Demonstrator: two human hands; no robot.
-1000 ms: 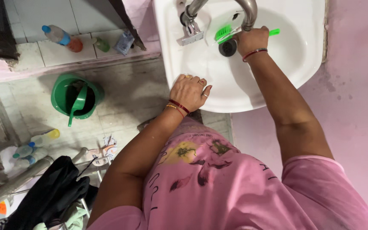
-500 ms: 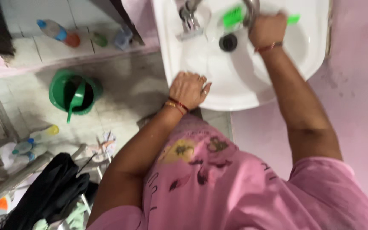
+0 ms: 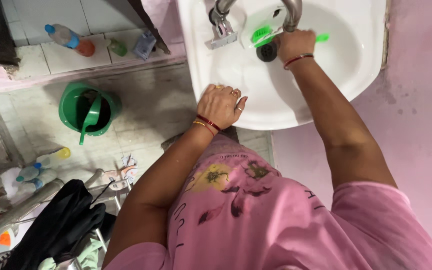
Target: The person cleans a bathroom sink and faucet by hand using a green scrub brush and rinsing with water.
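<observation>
Two hands work at a white sink (image 3: pixel 361 60): the right hand (image 3: pixel 296 44) has its fingers closed around a green brush (image 3: pixel 262 35), whose bristle head sits beside the drain (image 3: pixel 267 51) under the metal tap (image 3: pixel 292 12). The left hand (image 3: pixel 221 106) rests flat, fingers spread, on the sink's front rim.

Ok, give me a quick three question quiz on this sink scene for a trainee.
1. True or false: the right hand holds a green brush over the sink.
2. Where does the left hand rest? A) on the tap B) on the sink's front rim C) in the bucket
3. What colour is the bucket on the floor?

Key: 1 true; 2 B; 3 green.
</observation>
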